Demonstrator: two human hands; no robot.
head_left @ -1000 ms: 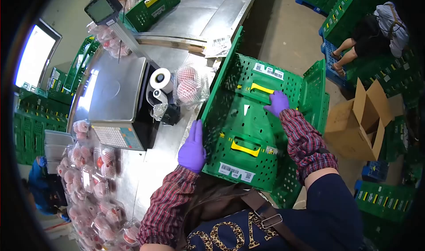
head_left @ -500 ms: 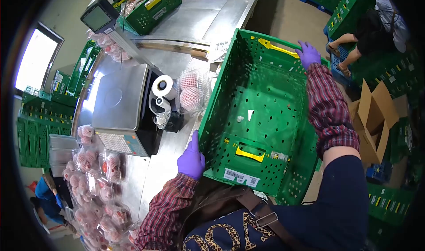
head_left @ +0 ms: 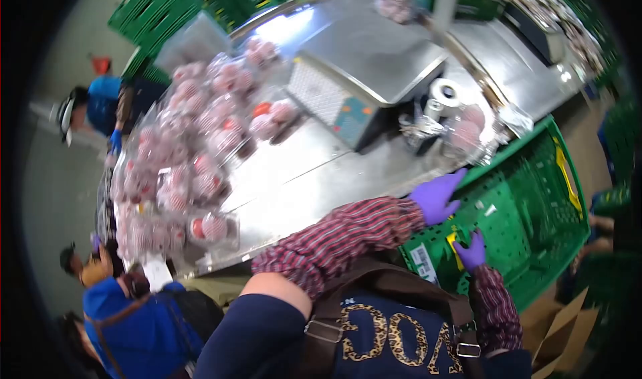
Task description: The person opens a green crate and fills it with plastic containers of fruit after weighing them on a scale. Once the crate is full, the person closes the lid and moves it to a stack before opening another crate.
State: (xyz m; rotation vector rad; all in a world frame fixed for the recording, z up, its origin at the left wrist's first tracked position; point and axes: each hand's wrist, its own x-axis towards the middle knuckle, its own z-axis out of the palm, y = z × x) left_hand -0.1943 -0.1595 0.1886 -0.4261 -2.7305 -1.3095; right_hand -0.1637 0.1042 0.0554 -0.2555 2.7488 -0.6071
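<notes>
A green plastic crate (head_left: 518,208) with yellow handles stands tilted across the view at right, with small white scraps on its floor. My left hand (head_left: 433,200), in a purple glove, lies at the crate's long side rim beside the steel table, thumb and fingers apart. Over the crate's near end is my right hand (head_left: 472,250), also gloved in purple. Its fingers are spread close to the yellow handle (head_left: 454,248) and hold nothing. Near the far side of my left hand is a clear pack of net-wrapped fruit (head_left: 466,130).
Many clear packs of red fruit in foam nets (head_left: 177,141) cover the table's left part. A scale (head_left: 374,54) with a keypad and label rolls (head_left: 446,92) stands mid-table. People in blue (head_left: 144,325) work at left. An open cardboard box (head_left: 562,335) is at lower right.
The view has swung left, showing more fruit packs and people. My right hand has gone from the crate's far end to its near handle; my left hand stays by the side rim.
</notes>
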